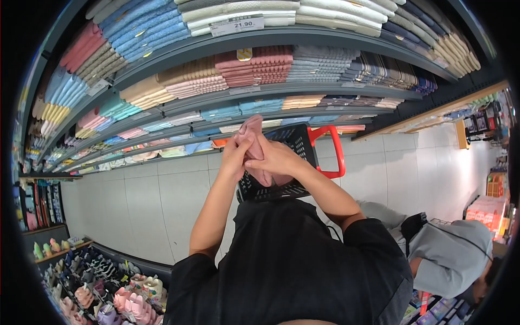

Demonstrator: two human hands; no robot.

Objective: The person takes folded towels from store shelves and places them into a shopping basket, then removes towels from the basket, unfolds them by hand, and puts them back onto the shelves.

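A folded pink towel (252, 130) is held between my two hands, above a black shopping basket (295, 139) with a red handle (338, 154). My left hand (235, 157) grips the towel's left side, thumb pressed on its face. From the right, my right hand (281, 158) closes on the same towel, its thumb near the lower middle. The towel's upper end sticks up past the fingers, and a lower part hangs beneath them. My hands and the towel hide much of the basket's inside.
Shelves of folded towels (254, 67) span the front, with a price label (236, 25) on the upper edge. A rack of slippers (135, 306) stands at lower left. Another person in grey (449, 254) is close on the right. Pale floor tiles (141, 206) lie between.
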